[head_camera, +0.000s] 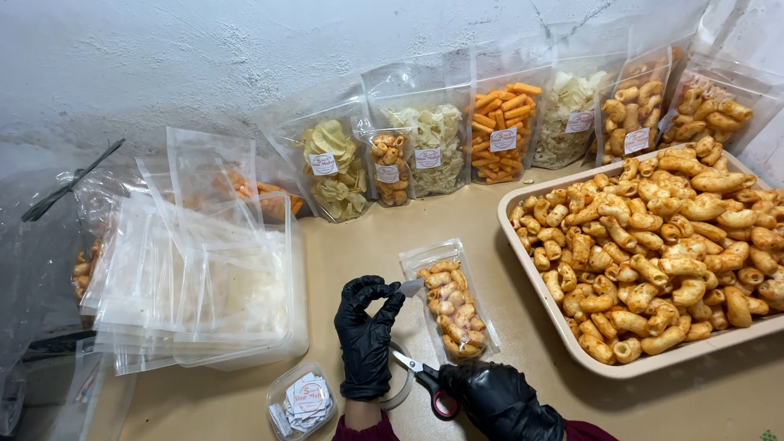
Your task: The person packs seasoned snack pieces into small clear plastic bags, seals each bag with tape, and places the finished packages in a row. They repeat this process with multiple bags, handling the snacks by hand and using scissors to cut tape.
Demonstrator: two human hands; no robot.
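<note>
My left hand [366, 334], in a black glove, pinches a small strip of clear tape [409, 288] at the top left corner of a small clear pouch [452, 306] of curled orange snacks that lies flat on the tan table. My right hand [506, 407], also in a black glove, grips red-handled scissors [431, 380] whose blades point up-left toward my left wrist. A roll of clear tape [398, 392] lies partly under my left wrist.
A large beige tray [552, 315] heaped with curled snacks fills the right side. A clear tub [296, 286] of empty pouches stands at left, a small tub of round labels [301, 404] in front of it. Several filled, labelled snack pouches [498, 131] lean against the back wall.
</note>
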